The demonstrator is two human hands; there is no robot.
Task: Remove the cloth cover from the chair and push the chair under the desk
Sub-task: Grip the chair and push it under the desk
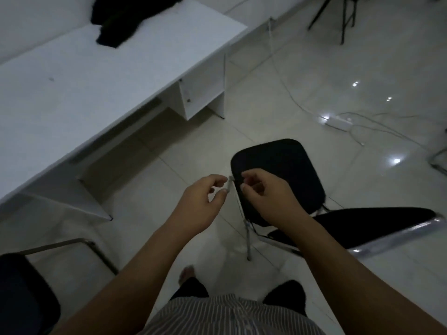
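A black chair (pixel 285 160) with a chrome frame stands on the tiled floor, right of centre and apart from the white desk (pixel 96 76) on the left. Its seat is bare and its black backrest (pixel 367 223) points right. A crumpled black cloth (pixel 116 18) lies on the far end of the desk top. My left hand (pixel 200 204) pinches a small grey object (pixel 228 184) between thumb and forefinger, just left of the seat. My right hand (pixel 268 197) hovers over the seat's near edge, fingers curled and apart, with nothing in it.
A second dark chair (pixel 26 296) sits at the lower left, near the desk's end. A white power strip (pixel 338 123) with trailing cables lies on the floor beyond the chair. Black legs of a stand (pixel 343 22) are at the top right. The desk has an open knee space (pixel 135 141).
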